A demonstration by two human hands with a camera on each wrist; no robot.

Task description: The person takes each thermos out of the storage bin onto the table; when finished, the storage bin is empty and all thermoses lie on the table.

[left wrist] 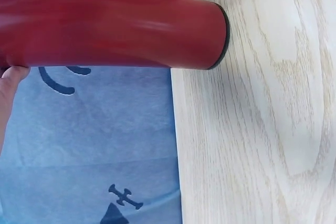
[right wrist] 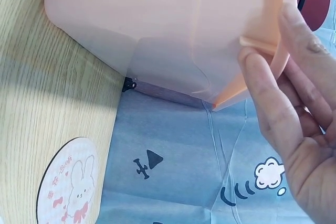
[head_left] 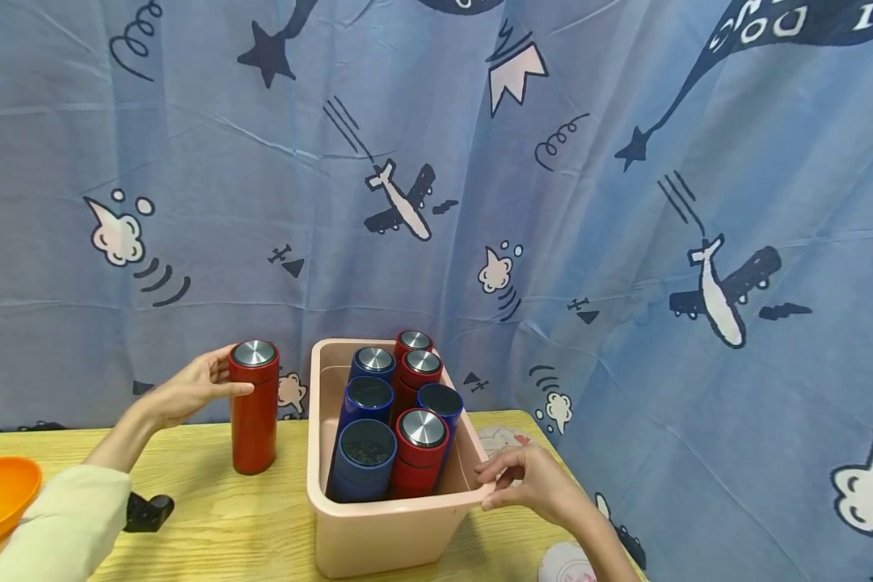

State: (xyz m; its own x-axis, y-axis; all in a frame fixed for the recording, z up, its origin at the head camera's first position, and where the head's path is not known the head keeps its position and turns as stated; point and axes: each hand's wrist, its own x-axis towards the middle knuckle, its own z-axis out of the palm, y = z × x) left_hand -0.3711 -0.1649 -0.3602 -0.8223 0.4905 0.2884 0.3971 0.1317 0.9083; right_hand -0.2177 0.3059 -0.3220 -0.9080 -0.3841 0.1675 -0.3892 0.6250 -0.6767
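My left hand (head_left: 198, 390) grips a red thermos flask (head_left: 255, 420) with a silver lid near its top, left of a pink bin. In the left wrist view the red body (left wrist: 121, 24) lies across the picture, its dark base ring close to the wooden surface. My right hand (head_left: 534, 485) pinches the right rim of the pink plastic bin (head_left: 378, 537); the right wrist view shows thumb and fingers (right wrist: 262, 85) on either side of that rim. Several flasks stand upright inside the bin, among them a blue flask (head_left: 366, 465) and a red flask (head_left: 420, 453).
An orange bowl (head_left: 0, 497) sits at the left edge of the wooden table (head_left: 211, 517). Near the left sleeve lies a small black object (head_left: 148, 513). A round rabbit-print mat (right wrist: 71, 182) lies right of the bin. Behind everything hangs a blue patterned curtain (head_left: 225, 202).
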